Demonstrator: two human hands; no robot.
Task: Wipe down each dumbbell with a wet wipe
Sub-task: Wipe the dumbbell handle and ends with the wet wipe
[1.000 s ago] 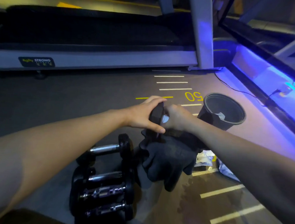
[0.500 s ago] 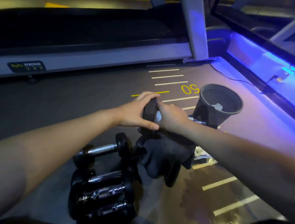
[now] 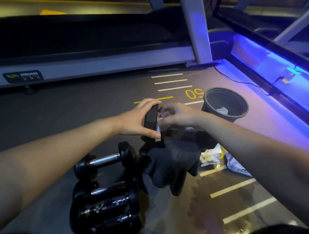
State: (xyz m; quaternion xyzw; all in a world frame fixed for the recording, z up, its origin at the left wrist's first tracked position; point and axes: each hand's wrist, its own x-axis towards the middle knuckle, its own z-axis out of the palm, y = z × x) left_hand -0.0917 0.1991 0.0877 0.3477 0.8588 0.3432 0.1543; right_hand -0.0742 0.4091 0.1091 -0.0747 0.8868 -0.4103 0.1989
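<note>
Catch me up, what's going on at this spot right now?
A person is cleaning dumbbells on a gym floor. The left hand grips the black head of one dumbbell held up on end, while the right hand works a white wet wipe against it. Four more dumbbells lie below on the floor, beside black gloves. A black bin with a used wipe inside stands to the right.

You have open floor [image 3: 70, 116] left of the hands; the treadmill [image 3: 92, 61] walls the far side. Right, the bin [image 3: 225, 104] blocks; below, stacked dumbbells [image 3: 106, 194] and dark gloves [image 3: 173, 162] crowd the near floor.
</note>
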